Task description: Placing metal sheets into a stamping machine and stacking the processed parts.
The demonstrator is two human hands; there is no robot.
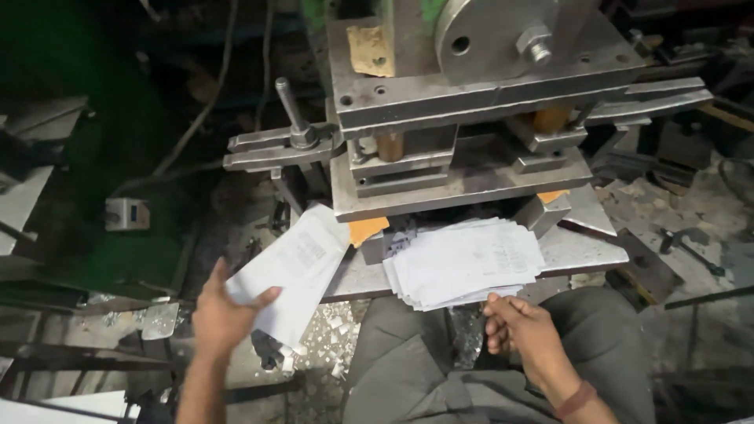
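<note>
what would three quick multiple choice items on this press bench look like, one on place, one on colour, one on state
1. Where does the fanned stack of printed sheets lie?
A. on the press table
B. on the floor
C. in a box

2. What colour is the band on the right wrist?
A. green
B. reddish brown
C. white

3. What is the left hand doing?
A. resting open and empty
B. gripping the lever
C. holding a printed sheet

Answers: 1 A, the stack rests on the steel plate under the press head. 2 B, the band shows reddish brown. 3 C, thumb and fingers pinch the sheet's lower edge, while the right hand touches the stack's edge.
</note>
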